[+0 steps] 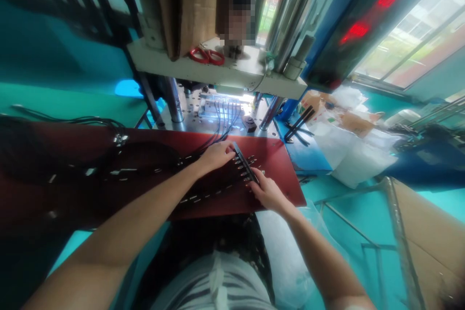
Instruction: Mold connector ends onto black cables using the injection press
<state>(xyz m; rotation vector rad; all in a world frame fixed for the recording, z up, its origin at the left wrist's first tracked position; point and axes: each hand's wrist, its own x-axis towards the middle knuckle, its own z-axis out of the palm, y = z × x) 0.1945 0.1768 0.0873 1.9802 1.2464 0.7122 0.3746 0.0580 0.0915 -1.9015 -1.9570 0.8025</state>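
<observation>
A dark narrow bar (pixel 244 163) with a row of small metal pieces along its left side lies slanted over the red tabletop (pixel 278 193). At its upper end, my left hand (pixel 217 155) is closed on the bar with the fingertips. My right hand (pixel 268 191) grips the lower end, thumb and fingers on either side. Dark cables (pixel 203 193) with shiny metal tips spread over the tabletop to the left of the bar. Thin wires (pixel 227 123) run from the lit machine bed (pixel 196 121) toward my left hand.
Red-handled scissors (pixel 207 56) rest on the machine's pale upper plate (pixel 160 60). Metal posts (pixel 173 100) stand at the bed. Black pliers-like tools (pixel 300 125) are on the blue surface (pixel 308 155) at right, near white plastic bags (pixel 341 147). A cardboard piece (pixel 428 232) stands lower right.
</observation>
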